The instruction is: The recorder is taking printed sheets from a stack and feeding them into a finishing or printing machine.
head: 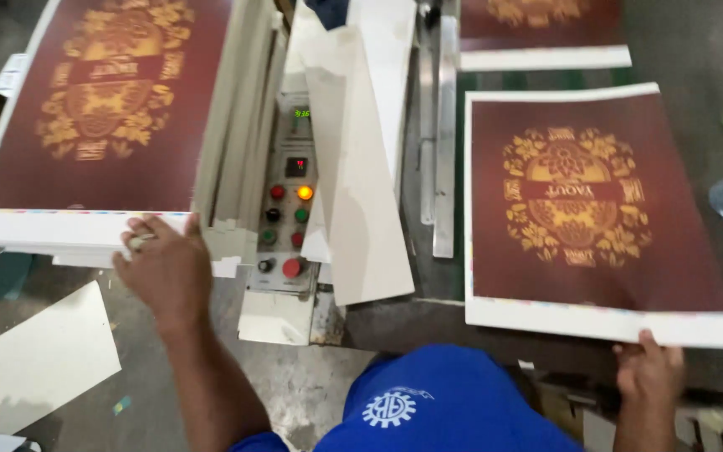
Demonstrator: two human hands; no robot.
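Printed sheets (596, 209) maroon, gold floral emblem (white margins); shirt (445, 402) blue

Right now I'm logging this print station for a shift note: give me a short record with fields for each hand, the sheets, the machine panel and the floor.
left hand: on the near edge of the left sheet stack
right hand: grips the near edge of the right sheet
sheets: maroon with gold ornament, white margins
far sheet: same print, beyond the right sheet, partly cut off
control panel: between the stacks; red, green and black buttons, one amber light lit
floor: loose white card near the left forearm
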